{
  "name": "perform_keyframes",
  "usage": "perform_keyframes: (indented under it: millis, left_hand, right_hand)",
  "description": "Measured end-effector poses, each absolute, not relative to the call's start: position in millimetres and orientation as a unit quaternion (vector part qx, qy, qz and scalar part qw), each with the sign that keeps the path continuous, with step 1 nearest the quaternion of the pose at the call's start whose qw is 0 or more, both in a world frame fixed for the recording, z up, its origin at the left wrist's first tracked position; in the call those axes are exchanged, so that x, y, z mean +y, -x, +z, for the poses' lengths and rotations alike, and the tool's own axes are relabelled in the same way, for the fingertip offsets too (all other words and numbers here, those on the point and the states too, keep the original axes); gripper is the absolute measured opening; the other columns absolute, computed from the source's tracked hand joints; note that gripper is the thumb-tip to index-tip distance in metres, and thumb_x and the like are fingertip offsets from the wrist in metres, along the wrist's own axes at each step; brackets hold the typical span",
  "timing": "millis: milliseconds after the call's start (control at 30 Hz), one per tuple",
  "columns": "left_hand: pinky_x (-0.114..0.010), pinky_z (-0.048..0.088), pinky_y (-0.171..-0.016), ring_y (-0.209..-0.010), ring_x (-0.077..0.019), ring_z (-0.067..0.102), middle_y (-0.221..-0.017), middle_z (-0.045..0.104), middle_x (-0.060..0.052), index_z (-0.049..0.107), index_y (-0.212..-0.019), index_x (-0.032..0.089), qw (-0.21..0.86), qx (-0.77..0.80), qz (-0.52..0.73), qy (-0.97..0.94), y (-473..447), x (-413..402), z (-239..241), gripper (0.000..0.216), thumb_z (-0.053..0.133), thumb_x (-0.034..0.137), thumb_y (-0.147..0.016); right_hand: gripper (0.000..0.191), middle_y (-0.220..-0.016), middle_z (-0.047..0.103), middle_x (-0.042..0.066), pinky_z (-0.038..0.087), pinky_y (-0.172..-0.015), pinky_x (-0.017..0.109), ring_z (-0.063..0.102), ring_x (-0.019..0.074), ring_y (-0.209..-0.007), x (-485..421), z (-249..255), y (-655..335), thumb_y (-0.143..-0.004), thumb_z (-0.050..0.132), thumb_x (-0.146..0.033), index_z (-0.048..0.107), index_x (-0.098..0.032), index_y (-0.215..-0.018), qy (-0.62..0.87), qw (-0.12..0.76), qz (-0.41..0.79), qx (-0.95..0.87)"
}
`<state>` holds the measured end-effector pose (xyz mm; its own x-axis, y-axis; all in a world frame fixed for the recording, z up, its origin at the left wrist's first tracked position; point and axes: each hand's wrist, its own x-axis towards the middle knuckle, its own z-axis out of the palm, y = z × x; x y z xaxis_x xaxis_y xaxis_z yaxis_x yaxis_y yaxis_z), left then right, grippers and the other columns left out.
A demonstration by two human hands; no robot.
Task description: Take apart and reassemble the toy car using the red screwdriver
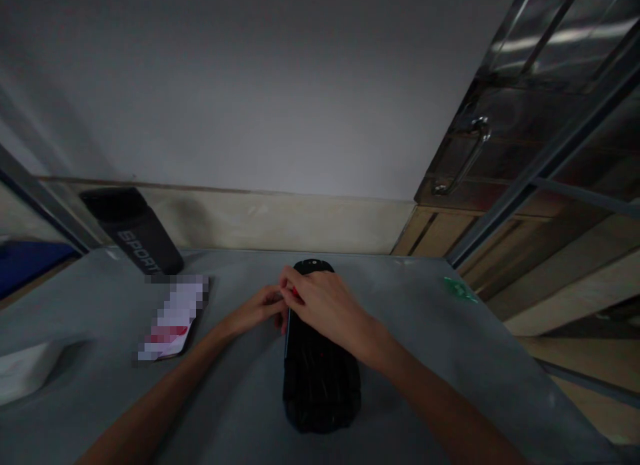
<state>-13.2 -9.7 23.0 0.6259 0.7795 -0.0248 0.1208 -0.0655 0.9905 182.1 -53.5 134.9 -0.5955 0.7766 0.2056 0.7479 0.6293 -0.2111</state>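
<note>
A long black object [323,378] with rounded ends and a ridged, blocky near part lies lengthwise on the grey table; its shape resembles a toy car, but the dark picture hides its exact kind. My right hand [325,305] reaches across its far half, with thumb and fingers pinched together at its left edge. A small red piece [295,292] shows between those fingers, mostly covered. Against the same edge, my left hand [265,308] has its fingers curled close to the right fingertips. What the left fingers hold, if anything, is hidden.
Left on the grey table [240,398] lie a phone [175,318] with a blurred screen and a white object [27,371]. A dark bottle marked SPORT [135,231] stands behind them. At right are a green wrapper [460,289] and a metal frame post [500,215]. A wall closes the back.
</note>
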Motion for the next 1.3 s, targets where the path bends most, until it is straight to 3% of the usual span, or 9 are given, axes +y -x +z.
perform_keyframes:
  millis: [100, 267, 433, 533, 667, 967, 1133, 1200, 1300]
  left_hand:
    - [-0.023, 0.048, -0.058, -0.055, -0.0153, 0.066, -0.060, 0.070, -0.001, 0.070, -0.094, 0.016, 0.597, 0.328, 0.268, -0.682, 14, -8, 21, 0.047, 0.064, 0.062, -0.096]
    - [-0.023, 0.051, -0.058, -0.056, -0.0162, 0.069, -0.065, 0.071, 0.000, 0.062, -0.142, 0.016, 0.609, 0.316, 0.259, -0.680, 15, -7, 21, 0.062, 0.065, 0.060, -0.098]
    - [-0.023, 0.051, -0.059, -0.057, -0.0165, 0.070, -0.064, 0.071, -0.001, 0.056, -0.153, 0.017, 0.602, 0.320, 0.256, -0.685, 16, -8, 21, 0.060, 0.060, 0.051, -0.104]
    - [-0.025, 0.051, -0.059, -0.057, -0.0177, 0.070, -0.064, 0.070, -0.002, 0.057, -0.153, 0.018, 0.599, 0.317, 0.257, -0.689, 16, -8, 22, 0.057, 0.058, 0.049, -0.105]
    - [-0.027, 0.051, -0.059, -0.058, -0.0192, 0.069, -0.065, 0.069, -0.002, 0.059, -0.150, 0.017, 0.597, 0.323, 0.265, -0.685, 16, -10, 25, 0.053, 0.058, 0.044, -0.104]
    - [-0.022, 0.044, -0.049, -0.044, -0.0136, 0.056, -0.054, 0.060, 0.004, 0.059, -0.147, 0.015, 0.578, 0.343, 0.280, -0.685, 16, -7, 23, 0.059, 0.060, 0.051, -0.101]
    - [-0.022, 0.030, -0.043, -0.039, -0.0103, 0.030, -0.051, 0.037, 0.011, 0.062, -0.119, 0.018, 0.484, 0.416, 0.357, -0.682, 20, -2, 25, 0.040, 0.046, 0.052, -0.103]
    - [-0.023, 0.029, -0.046, -0.043, -0.0113, 0.031, -0.055, 0.035, 0.010, 0.058, -0.110, 0.020, 0.449, 0.435, 0.377, -0.684, 21, 1, 26, 0.034, 0.043, 0.050, -0.103]
    - [-0.024, 0.035, -0.056, -0.058, -0.0136, 0.045, -0.066, 0.047, 0.005, 0.055, -0.094, 0.021, 0.391, 0.453, 0.378, -0.706, 20, 2, 23, 0.023, 0.051, 0.043, -0.098]
  right_hand:
    - [0.019, -0.092, 0.080, 0.006, 0.045, -0.071, 0.031, 0.075, 0.0214, -0.081, -51, 130, -181, -0.110, 0.054, -0.031, 0.069, -0.021, -0.114, 0.468, 0.170, 0.072, -0.864]
    - [0.024, -0.079, 0.073, 0.000, 0.046, -0.069, 0.028, 0.069, 0.0171, -0.072, -41, 126, -221, -0.108, 0.054, -0.040, 0.065, -0.023, -0.095, 0.481, 0.335, 0.200, -0.785]
    - [0.048, -0.059, 0.055, -0.003, 0.038, -0.059, 0.030, 0.055, 0.0185, -0.057, -24, 98, -290, -0.103, 0.045, -0.061, 0.052, -0.025, -0.073, 0.549, 0.368, 0.190, -0.726]
    - [0.054, -0.057, 0.054, -0.001, 0.038, -0.061, 0.032, 0.058, 0.0196, -0.058, -20, 70, -306, -0.108, 0.037, -0.056, 0.044, -0.025, -0.064, 0.561, 0.265, 0.155, -0.769]
    - [0.042, -0.069, 0.069, 0.004, 0.040, -0.066, 0.032, 0.069, 0.0225, -0.069, -28, 41, -294, -0.110, 0.044, -0.032, 0.061, -0.023, -0.073, 0.567, 0.141, 0.078, -0.808]
    - [0.015, -0.086, 0.078, 0.009, 0.035, -0.062, 0.031, 0.073, 0.0241, -0.076, -27, 16, -286, -0.106, 0.054, -0.024, 0.068, -0.019, -0.109, 0.609, 0.102, 0.037, -0.786]
    - [0.015, -0.088, 0.078, 0.008, 0.035, -0.062, 0.030, 0.073, 0.0233, -0.077, -22, 8, -287, -0.107, 0.054, -0.028, 0.067, -0.021, -0.112, 0.613, 0.106, 0.037, -0.782]
    - [0.016, -0.088, 0.078, 0.007, 0.035, -0.061, 0.030, 0.073, 0.0231, -0.077, -21, 6, -285, -0.108, 0.053, -0.028, 0.066, -0.022, -0.114, 0.617, 0.111, 0.036, -0.778]
    - [0.018, -0.089, 0.079, 0.007, 0.036, -0.062, 0.030, 0.073, 0.0225, -0.077, -20, 4, -283, -0.108, 0.051, -0.029, 0.066, -0.022, -0.115, 0.624, 0.121, 0.036, -0.772]
